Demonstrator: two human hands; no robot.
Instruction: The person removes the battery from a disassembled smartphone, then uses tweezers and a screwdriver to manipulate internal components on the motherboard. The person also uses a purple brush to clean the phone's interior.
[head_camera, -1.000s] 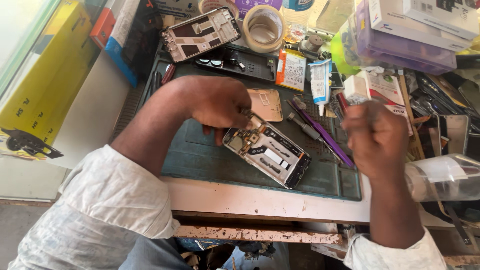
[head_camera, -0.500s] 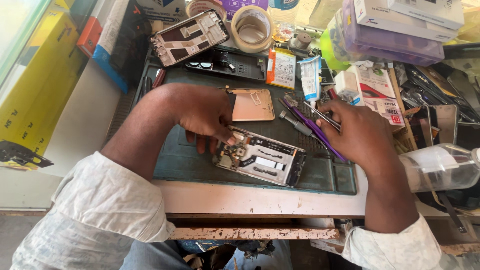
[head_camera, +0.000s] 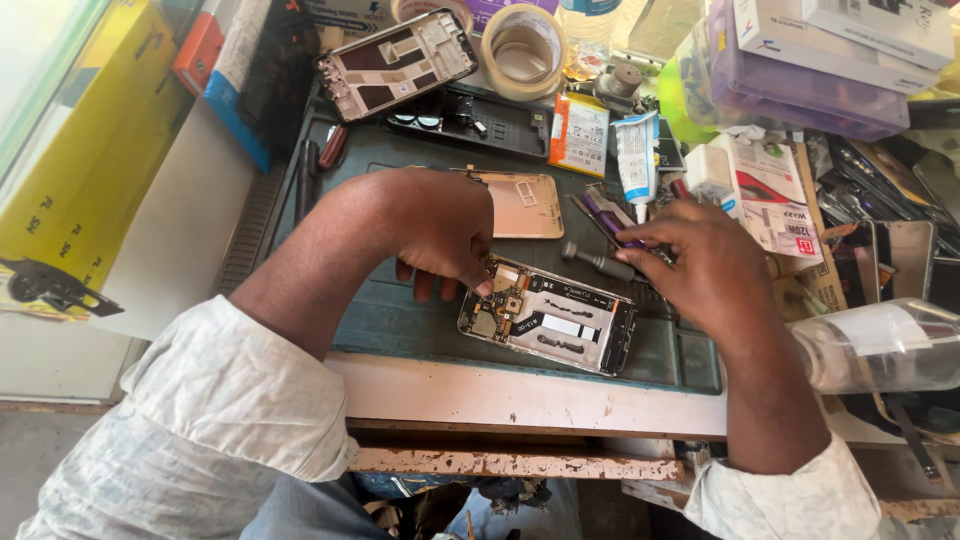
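Observation:
An opened phone (head_camera: 550, 318) with its back off lies on the dark green work mat (head_camera: 400, 320), circuit parts showing. My left hand (head_camera: 440, 225) rests fingertips on the phone's upper left corner, pinning it down. My right hand (head_camera: 700, 265) sits just right of the phone, its fingers closed on the purple-handled tool (head_camera: 615, 222) at the mat's right side. A grey-handled screwdriver (head_camera: 595, 260) lies just beneath those fingers. A gold back cover (head_camera: 520, 205) lies behind my left hand.
A second phone frame (head_camera: 395, 62) and a tape roll (head_camera: 520, 50) sit at the back. A glue tube (head_camera: 635, 155), an orange battery pack (head_camera: 580, 130), boxes (head_camera: 800, 70) and a clear plastic bottle (head_camera: 880, 345) crowd the right. A yellow box (head_camera: 80, 170) stands left.
My right hand came down from a raised fist to the purple tool beside the phone. The phone has turned slightly and my left hand shifted onto its corner.

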